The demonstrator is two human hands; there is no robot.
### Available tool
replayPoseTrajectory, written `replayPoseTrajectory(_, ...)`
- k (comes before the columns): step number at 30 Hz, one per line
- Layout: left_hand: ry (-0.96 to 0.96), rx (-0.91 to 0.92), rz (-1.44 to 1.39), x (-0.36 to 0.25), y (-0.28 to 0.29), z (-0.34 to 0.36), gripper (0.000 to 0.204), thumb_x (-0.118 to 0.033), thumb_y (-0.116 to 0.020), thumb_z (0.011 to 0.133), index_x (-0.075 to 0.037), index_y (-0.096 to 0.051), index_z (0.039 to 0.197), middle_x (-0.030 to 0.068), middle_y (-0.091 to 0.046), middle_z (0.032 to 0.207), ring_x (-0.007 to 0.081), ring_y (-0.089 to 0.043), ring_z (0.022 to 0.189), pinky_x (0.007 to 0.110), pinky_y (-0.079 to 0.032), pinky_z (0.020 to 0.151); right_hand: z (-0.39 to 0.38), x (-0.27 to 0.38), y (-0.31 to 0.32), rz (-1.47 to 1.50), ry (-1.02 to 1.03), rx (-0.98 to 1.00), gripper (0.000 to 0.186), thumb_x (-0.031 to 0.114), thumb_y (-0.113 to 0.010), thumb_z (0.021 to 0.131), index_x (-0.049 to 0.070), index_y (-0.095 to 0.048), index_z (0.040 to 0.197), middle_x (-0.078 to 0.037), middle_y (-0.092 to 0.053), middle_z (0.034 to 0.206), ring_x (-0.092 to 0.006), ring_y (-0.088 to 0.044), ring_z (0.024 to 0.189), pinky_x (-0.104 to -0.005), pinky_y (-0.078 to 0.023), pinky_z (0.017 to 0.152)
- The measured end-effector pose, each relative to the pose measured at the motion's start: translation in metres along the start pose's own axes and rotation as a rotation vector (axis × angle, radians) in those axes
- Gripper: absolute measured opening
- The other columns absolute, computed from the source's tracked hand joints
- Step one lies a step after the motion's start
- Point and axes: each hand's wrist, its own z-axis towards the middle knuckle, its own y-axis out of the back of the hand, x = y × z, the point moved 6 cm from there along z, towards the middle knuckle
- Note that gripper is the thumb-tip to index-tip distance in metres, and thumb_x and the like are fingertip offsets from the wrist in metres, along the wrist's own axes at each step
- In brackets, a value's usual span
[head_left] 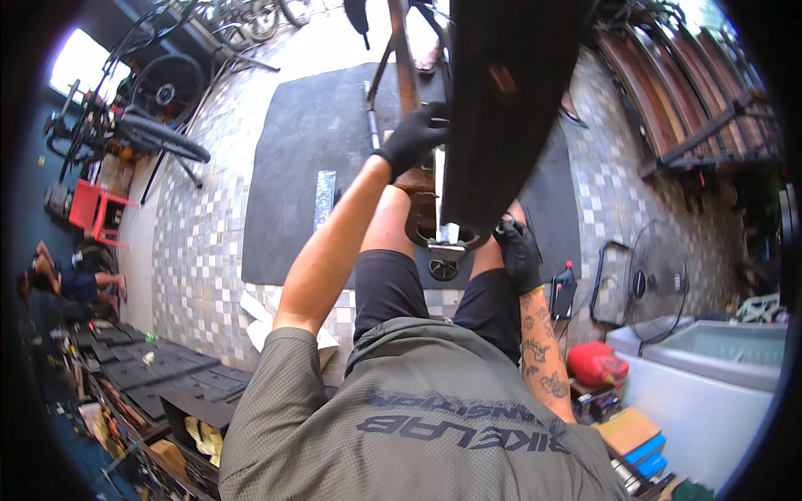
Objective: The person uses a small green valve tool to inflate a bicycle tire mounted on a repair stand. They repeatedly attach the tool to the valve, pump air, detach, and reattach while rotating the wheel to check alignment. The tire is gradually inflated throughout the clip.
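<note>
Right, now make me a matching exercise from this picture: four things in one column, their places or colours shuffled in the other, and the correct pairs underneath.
Things
1. Left hand
2. Right hand
3. Chair
4. Fan

Places or colours
A. Red, near the picture's left edge
B. Gloved, low down beside the right leg
C. Right of the black mat
D. Gloved, higher up, at the left side of the large dark object

Pairs: 1-D, 2-B, 3-A, 4-C
</note>
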Motion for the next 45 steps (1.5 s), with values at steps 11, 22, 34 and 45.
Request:
replayPoseTrajectory(11,-0.18,-0.467,-0.51,-0.139,0.07,-0.041,0.035,-0.024,-0.065,0.102,0.002,-0.067,0.124,0.0113,-0.072,0.107,0.0148,-0.068,0.094,0.03,-0.054,0.084,-0.003,0.016,-0.009,-0.184,0.022,-0.032,0.021,0.01,-0.06,0.104,-0.004,-0.061,0.118,-0.012,-0.07,0.115,-0.0212,-0.068,0.112,-0.035,-0.055,0.102)
replayPoseTrajectory(22,-0.078,-0.016,-0.465,-0.155,0.052,-0.059,0.032,-0.026,-0.066,0.101,-0.001,-0.072,0.121,0.0118,-0.07,0.118,0.0178,-0.067,0.107,0.032,-0.053,0.094,-0.003,0.019,-0.011,-0.196,0.035,-0.055,0.02,0.01,-0.061,0.103,-0.004,-0.062,0.118,-0.012,-0.07,0.115,-0.0208,-0.068,0.111,-0.0344,-0.055,0.101)
replayPoseTrajectory(34,0.093,-0.321,-0.281,-0.08,0.042,-0.052,0.032,-0.02,-0.068,0.098,0.003,-0.069,0.12,0.0146,-0.075,0.105,0.0166,-0.072,0.096,0.031,-0.055,0.084,-0.005,0.021,-0.017,-0.21,0.031,-0.07,0.02,0.009,-0.061,0.103,-0.004,-0.063,0.118,-0.011,-0.07,0.115,-0.0204,-0.069,0.11,-0.0339,-0.055,0.1)
replayPoseTrajectory(45,-0.049,-0.41,-0.378,-0.144,0.059,-0.057,0.038,-0.025,-0.065,0.101,0.001,-0.065,0.128,0.0132,-0.072,0.117,0.0184,-0.068,0.106,0.031,-0.052,0.095,-0.008,0.021,-0.017,-0.212,0.035,-0.081,0.019,0.009,-0.062,0.102,-0.004,-0.063,0.117,-0.011,-0.07,0.114,-0.02,-0.069,0.109,-0.0334,-0.056,0.099)
